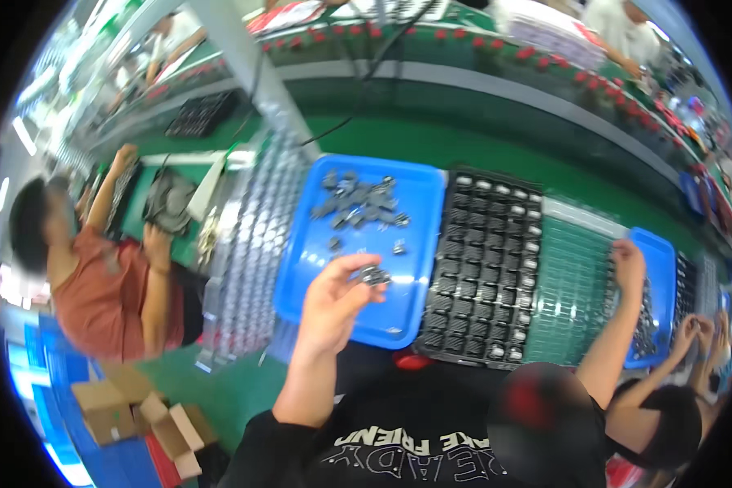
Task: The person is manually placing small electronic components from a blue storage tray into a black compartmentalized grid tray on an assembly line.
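My left hand [333, 299] is closed in a pinch on a small dark grey metal part [374, 276]. It is above the lower half of a blue tray [386, 313]. In the upper half of that tray lies a loose heap of similar grey parts [354, 198], with a few lying apart below. To the right stands a black compartment tray [484, 268], small pieces showing in many of its pockets. My right hand [629, 262] reaches far right, beside a second blue tray [664, 281]. Its fingers look curled together; whatever they hold is too small to make out.
A clear ribbed tray [573, 281] lies on the green bench between the black tray and my right arm. Stacked clear trays [256, 236] stand on the left. Co-workers sit on both sides. Open cardboard boxes [110, 411] are on the floor at lower left.
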The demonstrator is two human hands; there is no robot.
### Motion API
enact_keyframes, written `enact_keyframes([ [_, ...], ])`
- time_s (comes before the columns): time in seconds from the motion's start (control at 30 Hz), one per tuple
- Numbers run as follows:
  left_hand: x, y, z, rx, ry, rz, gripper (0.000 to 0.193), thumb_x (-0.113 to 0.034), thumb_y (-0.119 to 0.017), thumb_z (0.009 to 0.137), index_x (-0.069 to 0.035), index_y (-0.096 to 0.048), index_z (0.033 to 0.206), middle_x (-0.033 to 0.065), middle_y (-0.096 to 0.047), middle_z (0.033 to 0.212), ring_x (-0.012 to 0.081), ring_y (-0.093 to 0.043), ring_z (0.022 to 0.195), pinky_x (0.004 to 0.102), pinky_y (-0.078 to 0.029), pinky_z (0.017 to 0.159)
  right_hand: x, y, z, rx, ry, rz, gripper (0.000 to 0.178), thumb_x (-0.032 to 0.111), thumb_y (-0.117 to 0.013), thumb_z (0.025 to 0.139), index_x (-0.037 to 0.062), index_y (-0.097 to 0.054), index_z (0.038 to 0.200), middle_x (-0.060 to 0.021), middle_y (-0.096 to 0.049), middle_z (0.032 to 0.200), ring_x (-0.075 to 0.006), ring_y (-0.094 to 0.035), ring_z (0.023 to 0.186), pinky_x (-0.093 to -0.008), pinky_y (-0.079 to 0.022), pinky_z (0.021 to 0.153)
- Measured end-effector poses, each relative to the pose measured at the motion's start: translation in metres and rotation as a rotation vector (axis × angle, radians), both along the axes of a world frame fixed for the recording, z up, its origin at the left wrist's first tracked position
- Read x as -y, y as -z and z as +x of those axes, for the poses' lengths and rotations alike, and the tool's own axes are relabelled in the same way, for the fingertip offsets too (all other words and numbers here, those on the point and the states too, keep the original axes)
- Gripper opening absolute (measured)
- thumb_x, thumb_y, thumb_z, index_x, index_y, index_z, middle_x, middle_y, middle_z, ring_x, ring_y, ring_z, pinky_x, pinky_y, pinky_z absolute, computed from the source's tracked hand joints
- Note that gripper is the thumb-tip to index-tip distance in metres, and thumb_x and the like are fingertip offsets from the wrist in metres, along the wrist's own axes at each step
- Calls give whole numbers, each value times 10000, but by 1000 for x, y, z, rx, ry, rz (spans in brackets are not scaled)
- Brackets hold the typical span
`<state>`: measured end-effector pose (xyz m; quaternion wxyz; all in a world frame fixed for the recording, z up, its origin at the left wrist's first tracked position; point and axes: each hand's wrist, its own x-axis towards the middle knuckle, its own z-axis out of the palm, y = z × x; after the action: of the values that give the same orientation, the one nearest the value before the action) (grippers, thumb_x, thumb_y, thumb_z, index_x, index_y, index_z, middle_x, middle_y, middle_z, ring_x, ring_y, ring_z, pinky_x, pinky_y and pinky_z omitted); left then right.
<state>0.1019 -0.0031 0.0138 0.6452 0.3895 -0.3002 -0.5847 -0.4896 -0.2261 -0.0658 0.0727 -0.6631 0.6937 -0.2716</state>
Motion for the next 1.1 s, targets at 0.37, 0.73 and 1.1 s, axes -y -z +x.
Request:
enact_keyframes([
  [0.37, -11, -19, -18, 88, 100, -86, 442, -120, -681, 988, 38, -552, 1380, 183, -640, 1286, 207, -688, 918, 334, -575, 843, -67, -109, 246, 651, -483, 7, 126, 31, -614, 991, 3, -670, 1100, -33, -675, 933, -105, -637, 796, -251, -524, 741],
  [0.73, -20, -34, -37, 125, 245, -138, 424, -330, -616, 1053, 55, -594, 1229, 118, -692, 1090, 160, -674, 954, 319, -540, 870, -180, -162, 366, 552, -938, -211, 278, 3, -872, 720, 12, -760, 975, -114, -737, 891, -236, -716, 778, -309, -577, 679],
  [1.1, -31, -33, -32, 205, 235, -118, 412, -320, -591, 1062, 62, -614, 1214, 115, -690, 1144, 148, -645, 1035, 282, -504, 861, -196, -161, 372, 390, -926, -358, 301, 55, -876, 746, 7, -740, 1009, -122, -713, 867, -264, -694, 720, -333, -568, 618],
])
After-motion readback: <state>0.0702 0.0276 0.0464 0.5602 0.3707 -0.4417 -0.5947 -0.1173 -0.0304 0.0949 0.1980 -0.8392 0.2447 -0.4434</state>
